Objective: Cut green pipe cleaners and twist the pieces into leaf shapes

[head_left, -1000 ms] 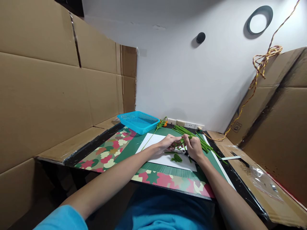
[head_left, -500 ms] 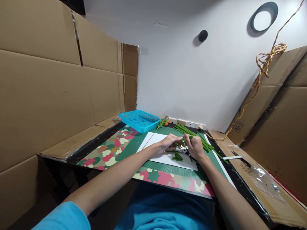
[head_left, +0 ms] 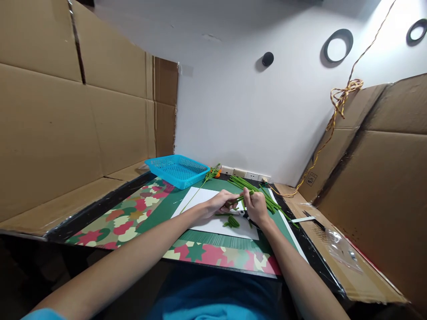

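Green fuzzy pipe cleaners (head_left: 240, 199) run between my two hands over a white sheet (head_left: 200, 224). My left hand (head_left: 218, 202) is closed, pinching them from the left. On the right, my right hand (head_left: 255, 206) is closed round their other end, thumb on top. Scissors (head_left: 243, 214) with black and white handles lie under and beside my right hand, partly covered. A folded green pipe cleaner piece (head_left: 231, 222) rests on the sheet just below my hands. Behind them lies a bundle of long green pipe cleaners (head_left: 248, 184).
A blue plastic basket (head_left: 182, 182) stands at the back left, beside a long-stemmed orange and green flower (head_left: 210, 173). Tweezers (head_left: 315, 221), a white strip (head_left: 302, 219) and a clear plastic bag (head_left: 342, 251) lie on cardboard at the right. Cardboard walls (head_left: 116, 115) flank the table.
The whole view has shifted, so the table and hands appear further left. Both hands keep their grip on the green pipe cleaners, with little change in pose.
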Demonstrator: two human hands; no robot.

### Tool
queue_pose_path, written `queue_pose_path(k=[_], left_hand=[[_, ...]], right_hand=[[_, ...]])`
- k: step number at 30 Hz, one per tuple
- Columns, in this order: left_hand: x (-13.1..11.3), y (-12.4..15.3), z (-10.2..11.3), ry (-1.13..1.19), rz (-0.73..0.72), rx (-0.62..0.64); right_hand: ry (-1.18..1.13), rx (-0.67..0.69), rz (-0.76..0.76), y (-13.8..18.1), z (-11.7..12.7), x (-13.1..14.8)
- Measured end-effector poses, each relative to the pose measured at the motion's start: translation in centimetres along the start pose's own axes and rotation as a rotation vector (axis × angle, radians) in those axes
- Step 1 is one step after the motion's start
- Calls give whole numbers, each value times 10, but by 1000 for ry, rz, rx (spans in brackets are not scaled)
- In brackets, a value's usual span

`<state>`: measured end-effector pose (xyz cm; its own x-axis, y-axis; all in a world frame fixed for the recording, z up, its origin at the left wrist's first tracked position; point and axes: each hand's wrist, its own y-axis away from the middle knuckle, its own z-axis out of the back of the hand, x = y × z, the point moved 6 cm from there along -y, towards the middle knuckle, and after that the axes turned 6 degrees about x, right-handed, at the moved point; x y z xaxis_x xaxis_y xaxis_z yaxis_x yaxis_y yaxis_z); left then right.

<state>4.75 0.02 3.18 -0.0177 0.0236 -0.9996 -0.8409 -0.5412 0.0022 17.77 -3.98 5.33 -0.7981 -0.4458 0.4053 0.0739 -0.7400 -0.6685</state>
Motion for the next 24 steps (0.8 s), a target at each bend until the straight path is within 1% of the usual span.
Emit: queue_pose_path(k=[4,8,11,13,18,24], left_hand=[[1,-2,1,-11,3,12],[4,-2,1,16,50,13],[4,-2,0,36,48,36],[4,-2,-2,55,51,50],[5,-2,-4,70,85,36],[8,-6,0,79,14,2]], right_hand=[[0,-34,4,0,0,-2],[-64,-45,-5,-1,2,-5],[-101,-59,-27,-1,4,-9],[-103,-77,-41,0,6,-10],[-71,-99,-84,2,11,-14],[11,-161,-138,2,19,-22]])
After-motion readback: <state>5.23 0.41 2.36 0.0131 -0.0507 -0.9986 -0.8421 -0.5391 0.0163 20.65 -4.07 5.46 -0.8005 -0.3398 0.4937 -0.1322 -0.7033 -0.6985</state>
